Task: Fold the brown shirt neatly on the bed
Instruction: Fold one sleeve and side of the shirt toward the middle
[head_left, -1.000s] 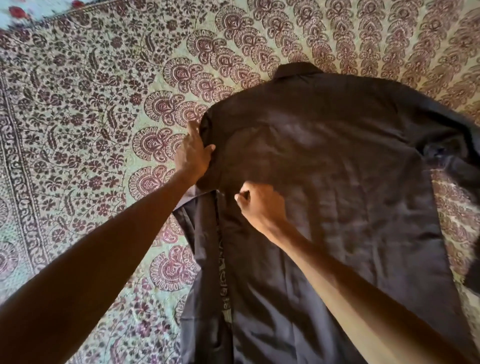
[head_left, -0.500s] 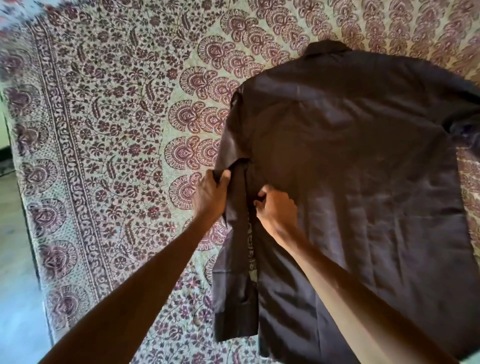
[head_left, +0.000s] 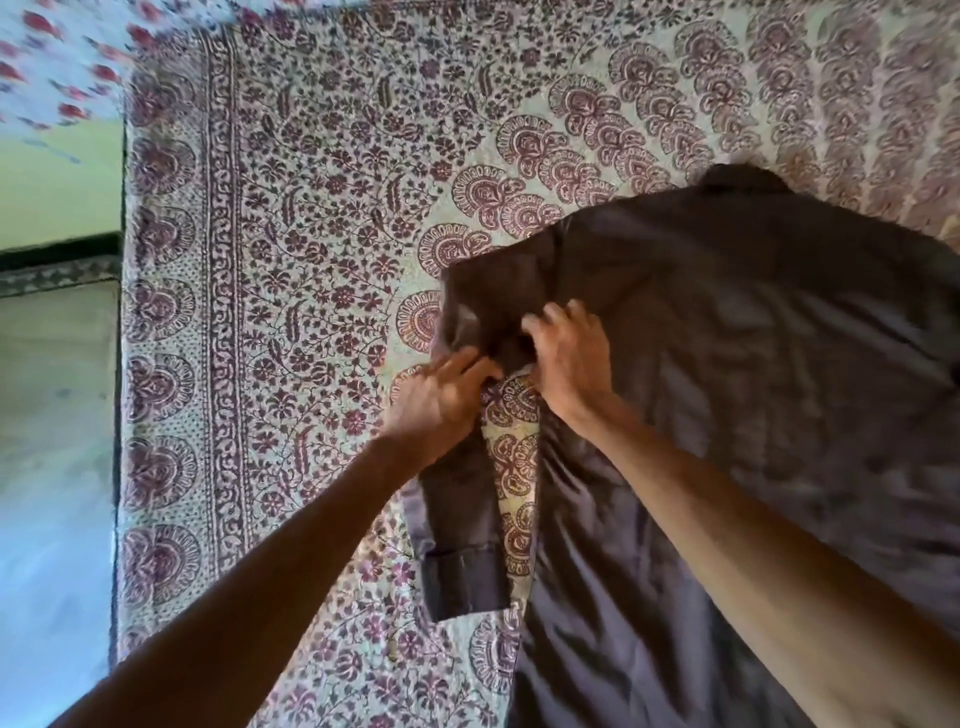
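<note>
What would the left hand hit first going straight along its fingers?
Left hand points up-right: first the bunched sleeve of the brown shirt, seemingly touching its fingers; the right hand lies just beyond.

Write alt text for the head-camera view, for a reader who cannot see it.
Two bare hands work a brown shirt spread on a patterned bedspread. The left hand rests on the sleeve, which trails toward the viewer, while the right hand bunches fabric with curled fingers where sleeve meets body.
</note>
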